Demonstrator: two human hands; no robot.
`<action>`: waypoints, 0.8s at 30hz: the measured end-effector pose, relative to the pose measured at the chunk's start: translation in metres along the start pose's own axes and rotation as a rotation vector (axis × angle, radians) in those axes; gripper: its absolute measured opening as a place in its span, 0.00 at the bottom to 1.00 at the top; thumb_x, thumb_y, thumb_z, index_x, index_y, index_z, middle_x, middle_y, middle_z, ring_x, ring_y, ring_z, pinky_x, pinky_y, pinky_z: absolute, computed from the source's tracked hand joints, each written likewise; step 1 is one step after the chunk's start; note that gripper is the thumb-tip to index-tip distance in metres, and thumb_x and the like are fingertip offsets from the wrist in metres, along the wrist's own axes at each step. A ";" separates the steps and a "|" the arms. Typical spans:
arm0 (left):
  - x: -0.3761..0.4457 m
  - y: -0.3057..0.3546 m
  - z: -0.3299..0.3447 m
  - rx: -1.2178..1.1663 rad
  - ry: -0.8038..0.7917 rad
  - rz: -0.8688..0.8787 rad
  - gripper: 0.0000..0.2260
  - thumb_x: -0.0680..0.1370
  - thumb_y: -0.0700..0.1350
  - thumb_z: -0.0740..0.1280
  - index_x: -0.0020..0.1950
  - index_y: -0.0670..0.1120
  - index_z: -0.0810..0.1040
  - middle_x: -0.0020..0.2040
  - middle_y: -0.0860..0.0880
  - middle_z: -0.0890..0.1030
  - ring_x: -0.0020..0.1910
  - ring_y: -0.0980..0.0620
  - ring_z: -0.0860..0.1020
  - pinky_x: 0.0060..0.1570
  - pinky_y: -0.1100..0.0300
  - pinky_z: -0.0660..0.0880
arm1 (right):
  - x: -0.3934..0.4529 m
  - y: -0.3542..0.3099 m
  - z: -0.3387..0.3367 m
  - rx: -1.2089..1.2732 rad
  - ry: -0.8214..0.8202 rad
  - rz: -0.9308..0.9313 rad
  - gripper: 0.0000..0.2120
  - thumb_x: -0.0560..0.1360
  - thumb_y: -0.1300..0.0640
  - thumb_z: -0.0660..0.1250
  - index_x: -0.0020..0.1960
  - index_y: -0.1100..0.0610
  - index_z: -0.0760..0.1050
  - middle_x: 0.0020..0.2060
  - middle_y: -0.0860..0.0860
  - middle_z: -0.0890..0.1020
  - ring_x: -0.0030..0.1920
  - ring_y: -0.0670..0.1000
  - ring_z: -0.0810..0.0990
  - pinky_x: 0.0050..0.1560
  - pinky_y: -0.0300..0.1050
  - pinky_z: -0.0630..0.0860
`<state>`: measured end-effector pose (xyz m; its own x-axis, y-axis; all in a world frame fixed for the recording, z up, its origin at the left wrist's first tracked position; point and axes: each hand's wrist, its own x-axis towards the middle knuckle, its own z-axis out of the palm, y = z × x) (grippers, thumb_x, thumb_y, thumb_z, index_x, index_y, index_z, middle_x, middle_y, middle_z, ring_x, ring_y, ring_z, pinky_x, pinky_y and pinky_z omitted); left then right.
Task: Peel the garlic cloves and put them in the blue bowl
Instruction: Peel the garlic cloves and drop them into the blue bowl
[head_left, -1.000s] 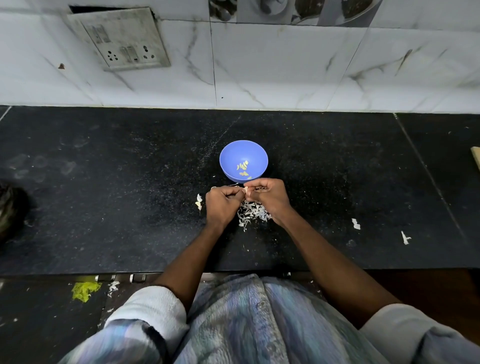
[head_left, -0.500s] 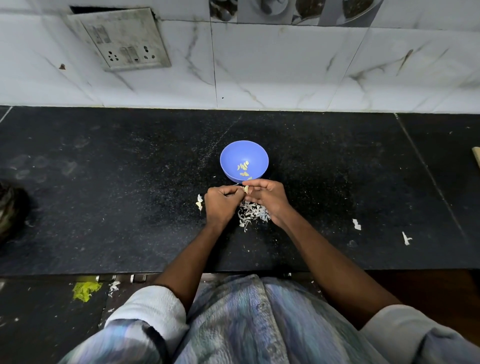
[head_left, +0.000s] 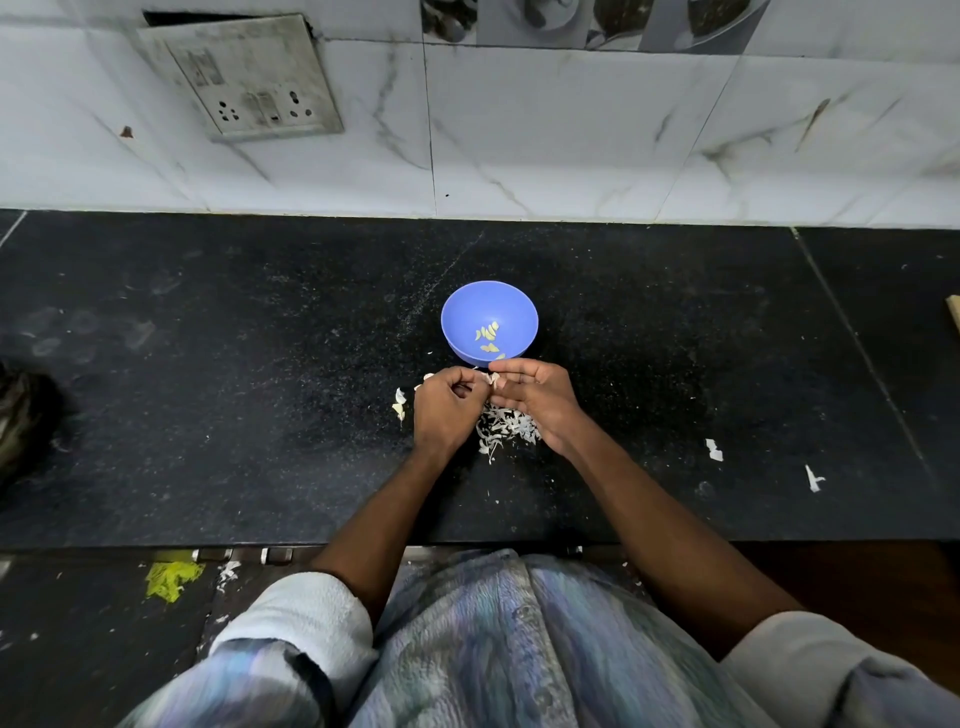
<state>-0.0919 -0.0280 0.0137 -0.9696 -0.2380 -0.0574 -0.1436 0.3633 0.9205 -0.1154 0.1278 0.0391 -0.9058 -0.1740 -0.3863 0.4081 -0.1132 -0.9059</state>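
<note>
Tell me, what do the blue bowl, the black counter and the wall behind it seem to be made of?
The blue bowl looks like plastic: even colour, thin rim, a dull satin sheen. The counter seems polished black stone, perhaps granite, going by its fine pale speckle and straight slab joints. The wall looks like glossy marble-patterned tile, with grey veins and grout lines.

Countertop (head_left: 208, 415): black speckled stone, dusted with pale specks; a seam runs diagonally at the right.
Wall tiles (head_left: 571, 130): white, grey-veined, rising from the rear edge of the countertop.
Switch and socket plate (head_left: 244, 78): grimy, mounted on the wall tiles at upper left, tilted.
Yellow-green scrap (head_left: 171, 579): lies on the dark floor below the counter's front edge, at left.
Dark object (head_left: 21, 415): at the counter's left edge, blurred, identity unclear.
</note>
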 end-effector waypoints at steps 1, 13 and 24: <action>0.000 0.000 0.000 -0.005 -0.002 -0.005 0.04 0.78 0.45 0.73 0.48 0.47 0.88 0.39 0.54 0.87 0.37 0.58 0.83 0.39 0.67 0.77 | -0.001 -0.001 0.000 0.009 0.000 0.003 0.13 0.77 0.70 0.71 0.61 0.66 0.81 0.49 0.59 0.86 0.50 0.53 0.87 0.52 0.47 0.84; 0.000 0.001 -0.004 -0.057 0.097 -0.015 0.05 0.78 0.45 0.75 0.43 0.48 0.88 0.36 0.55 0.86 0.34 0.59 0.82 0.39 0.60 0.79 | -0.002 -0.002 -0.004 0.051 0.031 0.023 0.13 0.79 0.71 0.68 0.61 0.63 0.81 0.52 0.61 0.87 0.52 0.58 0.88 0.51 0.45 0.84; -0.003 0.003 0.001 -0.020 0.002 0.093 0.10 0.71 0.49 0.84 0.50 0.50 0.89 0.45 0.55 0.86 0.38 0.56 0.84 0.41 0.62 0.82 | -0.006 -0.004 -0.002 -0.059 0.044 -0.048 0.13 0.73 0.70 0.75 0.58 0.66 0.82 0.48 0.60 0.88 0.48 0.54 0.88 0.48 0.44 0.84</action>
<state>-0.0891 -0.0255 0.0164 -0.9781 -0.2061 0.0294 -0.0492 0.3661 0.9293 -0.1123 0.1313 0.0446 -0.9287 -0.1269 -0.3486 0.3581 -0.0619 -0.9316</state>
